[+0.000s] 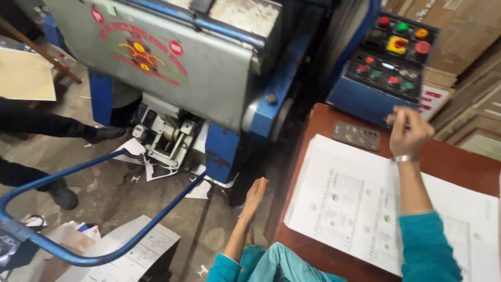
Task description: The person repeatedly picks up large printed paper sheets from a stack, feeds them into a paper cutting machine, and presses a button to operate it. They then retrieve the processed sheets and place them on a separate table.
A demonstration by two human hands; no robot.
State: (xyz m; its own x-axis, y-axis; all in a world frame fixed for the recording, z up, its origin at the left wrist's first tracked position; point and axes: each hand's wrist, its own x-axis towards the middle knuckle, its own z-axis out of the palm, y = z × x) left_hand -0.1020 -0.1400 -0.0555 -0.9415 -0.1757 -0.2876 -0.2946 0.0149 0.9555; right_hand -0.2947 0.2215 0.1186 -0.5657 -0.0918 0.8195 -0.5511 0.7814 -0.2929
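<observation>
The right hand (409, 130) was raised above the far edge of the brown tabletop (454, 159), fingers loosely curled toward each other and holding nothing, a metal bracelet at the wrist. It hovered just in front of the blue control panel (389, 62), below its rows of red, green, yellow and orange buttons; whether a fingertip touched the panel could not be told. Close to the hand's left, near the tabletop's far edge, lay a small grey calculator (357, 136).

Under the right forearm a stack of large white printed sheets (339, 201) covered most of the tabletop, its left edge running close to the tabletop's left edge and its near corner reaching toward the teal sleeve (425, 248).

The left hand (255, 194) hung beside the tabletop's left edge, over the concrete floor, fingers held straight and together, empty and touching nothing that could be seen.

Beyond it stood a grey and blue press machine (172, 57) with a red and yellow emblem on its tilted front plate. A curved blue metal bar (88, 256) swept across the floor in front of it. Scraps of paper lay beneath the machine, and another pile of printed sheets (130, 253) sat on the floor at the lower left. Another person's dark-trousered legs and shoes (62, 196) stood at the left.
</observation>
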